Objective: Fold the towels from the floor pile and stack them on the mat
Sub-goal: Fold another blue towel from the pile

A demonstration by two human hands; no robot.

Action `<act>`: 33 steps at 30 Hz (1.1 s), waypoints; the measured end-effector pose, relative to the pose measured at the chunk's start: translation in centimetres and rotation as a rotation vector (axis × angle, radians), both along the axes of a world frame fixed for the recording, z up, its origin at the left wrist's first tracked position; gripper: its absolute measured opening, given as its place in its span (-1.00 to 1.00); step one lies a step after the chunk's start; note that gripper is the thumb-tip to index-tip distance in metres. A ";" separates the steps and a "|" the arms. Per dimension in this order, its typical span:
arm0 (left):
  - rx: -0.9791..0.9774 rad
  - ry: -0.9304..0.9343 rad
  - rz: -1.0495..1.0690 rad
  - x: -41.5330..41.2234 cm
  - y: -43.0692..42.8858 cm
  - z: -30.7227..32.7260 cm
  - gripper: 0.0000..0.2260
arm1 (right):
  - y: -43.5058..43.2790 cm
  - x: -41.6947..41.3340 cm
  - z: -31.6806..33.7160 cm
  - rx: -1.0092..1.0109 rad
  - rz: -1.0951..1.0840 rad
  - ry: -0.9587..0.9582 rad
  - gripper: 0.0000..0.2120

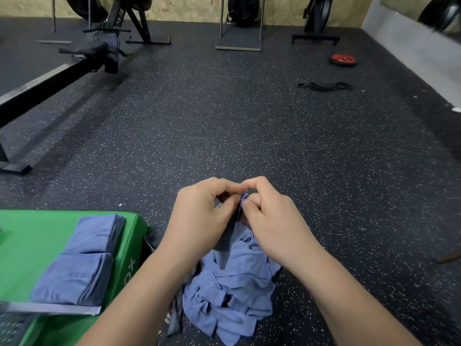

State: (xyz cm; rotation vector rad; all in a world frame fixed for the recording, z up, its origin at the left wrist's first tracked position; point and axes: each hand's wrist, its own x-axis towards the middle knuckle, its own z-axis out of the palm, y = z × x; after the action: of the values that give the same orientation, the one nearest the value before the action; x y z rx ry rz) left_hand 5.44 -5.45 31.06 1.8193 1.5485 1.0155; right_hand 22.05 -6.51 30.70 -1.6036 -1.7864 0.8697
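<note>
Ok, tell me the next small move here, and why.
Probably slide the left hand and right hand apart along the edge they pinch. Both grip the towel at nearly one spot, so it hangs bunched down into the floor pile; spreading it should expose the corners for folding.

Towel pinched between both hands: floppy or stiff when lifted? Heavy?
Likely floppy: the towel hangs limp from where the left hand and right hand pinch it. Probably light, since fingertip pinches carry it. May drag neighbours, as its lower end lies in the crumpled pile.
</note>
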 end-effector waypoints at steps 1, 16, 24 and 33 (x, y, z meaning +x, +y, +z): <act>-0.003 -0.003 -0.012 -0.1 0.0 0.1 -0.76 | 0.1 0.0 -0.2 0.009 -0.015 0.010 -0.81; 0.095 0.101 -0.084 -1.0 0.0 0.8 -0.80 | 0.5 1.1 2.4 0.264 -0.082 0.057 -0.86; 0.151 0.121 -0.139 -0.7 -0.3 1.0 -0.87 | 0.1 1.4 2.8 0.302 -0.020 0.049 -0.89; 0.108 0.195 -0.145 -2.1 0.7 0.7 -0.80 | 0.2 2.1 2.5 0.285 0.017 0.041 -0.93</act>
State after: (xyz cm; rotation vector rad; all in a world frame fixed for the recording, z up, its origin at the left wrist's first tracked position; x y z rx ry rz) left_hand 3.31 -4.78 31.79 2.1267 1.4694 0.8917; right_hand 24.12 -6.31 33.20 -1.3803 -1.8051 0.6173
